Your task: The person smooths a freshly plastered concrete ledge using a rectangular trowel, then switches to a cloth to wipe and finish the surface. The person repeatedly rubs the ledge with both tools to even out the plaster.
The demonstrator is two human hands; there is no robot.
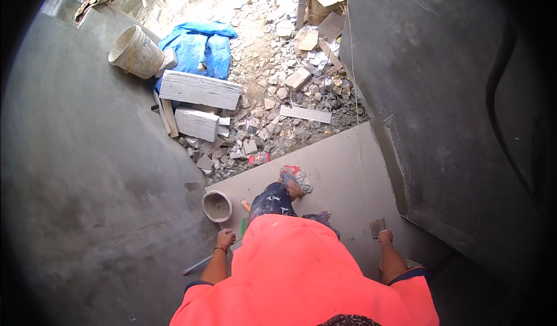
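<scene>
Standing near left hand [225,238]: tub [217,206]; rubble [281,94], blue tarp [200,47] beyond.

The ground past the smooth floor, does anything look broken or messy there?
Yes. Broken rubble lies strewn there, with a red wrapper among the pieces near the floor's edge. It looks odd because the jagged heap meets such a smooth floor, and the wrapper looks like litter.

Far left, a pale bucket [139,53] beside a blue tarp [194,46], whitish boards [200,89] just nearer; rubble [270,103] across the far middle, a cardboard box [319,13] beyond; at right, a dark hose [491,96].
</scene>
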